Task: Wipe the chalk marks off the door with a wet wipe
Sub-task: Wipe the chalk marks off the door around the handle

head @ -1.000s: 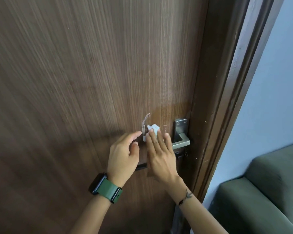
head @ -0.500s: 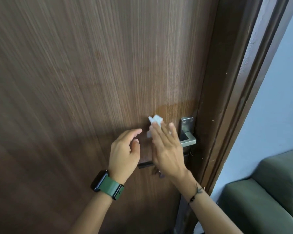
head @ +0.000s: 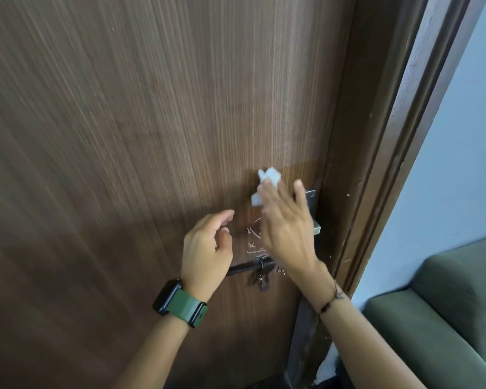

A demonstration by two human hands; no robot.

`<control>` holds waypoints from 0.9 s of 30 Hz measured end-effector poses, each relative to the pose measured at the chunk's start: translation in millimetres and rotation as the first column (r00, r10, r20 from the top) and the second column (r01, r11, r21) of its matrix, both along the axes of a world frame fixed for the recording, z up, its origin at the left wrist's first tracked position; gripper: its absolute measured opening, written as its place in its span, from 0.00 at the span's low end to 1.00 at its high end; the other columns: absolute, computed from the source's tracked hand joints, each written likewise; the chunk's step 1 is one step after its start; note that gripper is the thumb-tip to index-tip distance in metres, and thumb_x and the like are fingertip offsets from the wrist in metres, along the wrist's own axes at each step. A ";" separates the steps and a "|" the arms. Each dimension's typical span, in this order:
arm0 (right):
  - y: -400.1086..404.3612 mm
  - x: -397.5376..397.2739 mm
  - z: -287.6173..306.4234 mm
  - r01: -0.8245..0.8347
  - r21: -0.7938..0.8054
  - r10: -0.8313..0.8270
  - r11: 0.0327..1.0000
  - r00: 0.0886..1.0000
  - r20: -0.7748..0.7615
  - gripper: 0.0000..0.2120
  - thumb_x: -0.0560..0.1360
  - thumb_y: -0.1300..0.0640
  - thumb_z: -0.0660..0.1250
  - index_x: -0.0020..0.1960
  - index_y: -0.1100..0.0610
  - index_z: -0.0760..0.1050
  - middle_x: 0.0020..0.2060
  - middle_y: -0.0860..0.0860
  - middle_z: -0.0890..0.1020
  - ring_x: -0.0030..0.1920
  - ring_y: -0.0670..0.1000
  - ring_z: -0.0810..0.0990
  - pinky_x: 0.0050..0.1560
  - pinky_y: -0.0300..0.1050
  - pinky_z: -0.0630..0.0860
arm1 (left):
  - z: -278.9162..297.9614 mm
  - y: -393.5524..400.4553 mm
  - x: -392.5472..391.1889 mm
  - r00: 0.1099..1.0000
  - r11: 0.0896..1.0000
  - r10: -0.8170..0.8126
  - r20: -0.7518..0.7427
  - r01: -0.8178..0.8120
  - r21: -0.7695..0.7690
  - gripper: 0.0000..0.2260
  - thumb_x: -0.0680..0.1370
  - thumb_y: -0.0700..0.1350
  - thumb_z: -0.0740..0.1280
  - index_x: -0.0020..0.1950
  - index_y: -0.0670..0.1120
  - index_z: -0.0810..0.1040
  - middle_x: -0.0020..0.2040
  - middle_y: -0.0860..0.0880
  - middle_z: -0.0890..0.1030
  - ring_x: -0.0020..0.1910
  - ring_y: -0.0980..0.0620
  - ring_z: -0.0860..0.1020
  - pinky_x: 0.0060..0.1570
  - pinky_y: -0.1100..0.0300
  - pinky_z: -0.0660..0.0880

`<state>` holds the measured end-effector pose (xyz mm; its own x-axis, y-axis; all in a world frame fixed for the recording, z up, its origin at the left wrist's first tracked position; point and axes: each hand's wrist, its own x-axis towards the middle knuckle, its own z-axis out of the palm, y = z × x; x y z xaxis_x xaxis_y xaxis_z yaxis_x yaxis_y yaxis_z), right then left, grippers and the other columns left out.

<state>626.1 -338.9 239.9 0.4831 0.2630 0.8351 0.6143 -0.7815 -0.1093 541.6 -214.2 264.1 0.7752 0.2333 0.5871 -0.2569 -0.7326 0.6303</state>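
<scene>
White wet wipe under my flat right hand against door, above chalk marks; left hand relaxed, holding nothing.

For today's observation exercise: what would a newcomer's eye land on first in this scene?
Probably the white wipe, pressed to the brown door under the right hand, beside the handle. Next, the chalk marks below it, above the latch, and the left hand hovering nearby.
</scene>
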 end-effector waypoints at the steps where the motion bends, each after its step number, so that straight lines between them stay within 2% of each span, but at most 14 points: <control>1: 1.6 4.0 6.8 0.051 0.037 -0.050 0.998 0.999 -0.014 0.17 0.75 0.62 0.54 0.59 0.66 0.75 0.60 0.61 0.78 0.62 0.60 0.76 0.72 0.56 0.53 | 0.3 -1.4 0.4 1.000 1.000 -0.007 -0.001 0.007 0.001 0.15 0.73 0.30 0.60 0.56 0.41 0.78 0.52 0.47 0.82 0.51 0.52 0.79 0.55 0.57 0.75; 3: 12.8 1.7 1.5 0.075 0.011 -0.075 0.997 0.997 0.004 0.16 0.75 0.64 0.56 0.60 0.66 0.75 0.61 0.62 0.78 0.62 0.62 0.76 0.71 0.57 0.56 | 0.7 -3.7 1.5 1.000 1.000 -0.008 0.007 0.008 -0.003 0.15 0.72 0.30 0.60 0.56 0.41 0.78 0.52 0.46 0.82 0.50 0.52 0.79 0.54 0.58 0.74; 6: 29.8 -20.2 -41.2 -0.049 -0.227 0.057 0.973 0.998 0.030 0.18 0.69 0.63 0.69 0.58 0.66 0.77 0.59 0.61 0.79 0.60 0.63 0.77 0.68 0.59 0.64 | 0.0 -5.3 1.1 1.000 1.000 -0.007 0.009 0.007 -0.010 0.15 0.73 0.33 0.59 0.55 0.42 0.78 0.52 0.47 0.82 0.50 0.51 0.79 0.54 0.60 0.73; 8: 24.5 -28.7 -50.8 -0.125 -0.303 0.126 0.945 0.992 -0.017 0.18 0.67 0.61 0.71 0.56 0.65 0.79 0.55 0.59 0.82 0.58 0.60 0.79 0.66 0.59 0.67 | -0.1 -4.2 -0.4 1.000 1.000 -0.007 0.005 0.007 0.001 0.15 0.73 0.35 0.58 0.55 0.43 0.78 0.52 0.47 0.82 0.51 0.52 0.79 0.54 0.60 0.73; 9: 18.9 -25.7 -46.2 -0.137 -0.255 0.137 0.957 0.990 -0.019 0.17 0.69 0.61 0.67 0.57 0.66 0.78 0.55 0.57 0.82 0.57 0.58 0.79 0.66 0.59 0.67 | 0.3 -2.9 -1.3 1.000 1.000 -0.010 0.008 0.010 -0.003 0.15 0.73 0.34 0.59 0.55 0.43 0.78 0.52 0.47 0.82 0.50 0.52 0.79 0.54 0.60 0.73; 11: 5.9 -10.8 -28.1 -0.069 -0.041 0.067 0.997 0.996 -0.055 0.17 0.73 0.64 0.59 0.61 0.66 0.74 0.54 0.54 0.82 0.55 0.53 0.78 0.67 0.57 0.64 | 1.7 0.5 -3.0 1.000 1.000 -0.016 0.023 0.016 -0.011 0.15 0.73 0.33 0.60 0.55 0.43 0.78 0.51 0.48 0.82 0.50 0.54 0.79 0.53 0.62 0.73; 13: -4.6 3.9 -8.8 0.076 0.145 -0.061 0.986 0.993 -0.105 0.15 0.72 0.67 0.60 0.58 0.64 0.74 0.53 0.56 0.82 0.53 0.54 0.80 0.69 0.57 0.62 | 2.5 3.1 -4.2 1.000 1.000 -0.014 0.019 0.014 -0.005 0.15 0.73 0.31 0.60 0.56 0.43 0.78 0.52 0.49 0.82 0.50 0.55 0.78 0.53 0.62 0.73; 14: -3.2 6.2 -6.1 0.124 0.177 -0.103 0.976 0.987 -0.122 0.14 0.71 0.69 0.62 0.56 0.65 0.75 0.53 0.58 0.82 0.53 0.57 0.81 0.70 0.58 0.61 | 2.5 3.8 -4.0 1.000 1.000 -0.010 0.016 0.011 -0.006 0.15 0.73 0.31 0.60 0.56 0.43 0.78 0.52 0.49 0.82 0.50 0.55 0.78 0.53 0.62 0.73; 16: 12.6 -0.3 -19.0 0.169 0.100 -0.159 0.981 0.982 -0.098 0.15 0.68 0.71 0.65 0.55 0.68 0.76 0.53 0.63 0.81 0.53 0.61 0.81 0.67 0.60 0.65 | 2.1 3.7 -1.6 1.000 1.000 -0.004 0.016 0.005 -0.020 0.15 0.73 0.30 0.60 0.55 0.42 0.78 0.51 0.47 0.82 0.49 0.54 0.78 0.53 0.64 0.72; 18: 32.0 -18.0 -45.6 0.110 -0.077 -0.116 0.991 0.990 -0.078 0.18 0.67 0.68 0.68 0.56 0.70 0.76 0.55 0.65 0.80 0.56 0.65 0.79 0.64 0.62 0.69 | 2.2 1.2 1.1 1.000 0.999 -0.003 0.008 0.003 -0.032 0.15 0.72 0.30 0.60 0.55 0.41 0.79 0.51 0.46 0.82 0.49 0.54 0.78 0.53 0.65 0.71; 20: 36.5 -30.6 -59.7 0.011 -0.217 -0.031 0.976 0.996 -0.087 0.18 0.67 0.61 0.68 0.55 0.67 0.78 0.55 0.62 0.81 0.56 0.62 0.80 0.68 0.59 0.65 | 2.7 -2.1 2.8 1.000 0.999 -0.018 0.002 0.018 -0.028 0.15 0.72 0.30 0.60 0.55 0.41 0.78 0.51 0.46 0.82 0.49 0.54 0.78 0.53 0.64 0.72; 21: 32.7 -30.5 -57.8 -0.031 -0.215 0.012 0.976 0.996 -0.091 0.17 0.68 0.60 0.66 0.55 0.66 0.79 0.54 0.60 0.82 0.54 0.59 0.81 0.69 0.58 0.63 | 3.0 -3.7 3.0 1.000 0.999 -0.029 0.002 0.029 -0.020 0.15 0.73 0.30 0.60 0.55 0.42 0.78 0.52 0.46 0.82 0.50 0.54 0.78 0.53 0.63 0.72; 23: 19.8 -21.3 -42.7 -0.048 -0.072 0.041 0.996 0.995 -0.095 0.17 0.72 0.62 0.58 0.57 0.66 0.76 0.52 0.57 0.83 0.51 0.55 0.82 0.69 0.57 0.60 | 3.3 -4.6 2.4 0.999 0.999 -0.049 0.001 0.049 -0.002 0.15 0.73 0.31 0.60 0.55 0.42 0.78 0.52 0.47 0.82 0.50 0.54 0.78 0.54 0.61 0.73; 27: -6.1 2.1 -10.3 0.176 0.210 -0.140 0.962 0.975 -0.175 0.16 0.73 0.64 0.56 0.58 0.64 0.75 0.49 0.55 0.84 0.52 0.53 0.83 0.72 0.59 0.56 | 2.0 -4.0 0.3 0.998 0.998 -0.064 0.001 0.064 -0.012 0.16 0.73 0.30 0.60 0.56 0.41 0.78 0.52 0.47 0.82 0.51 0.55 0.78 0.54 0.62 0.74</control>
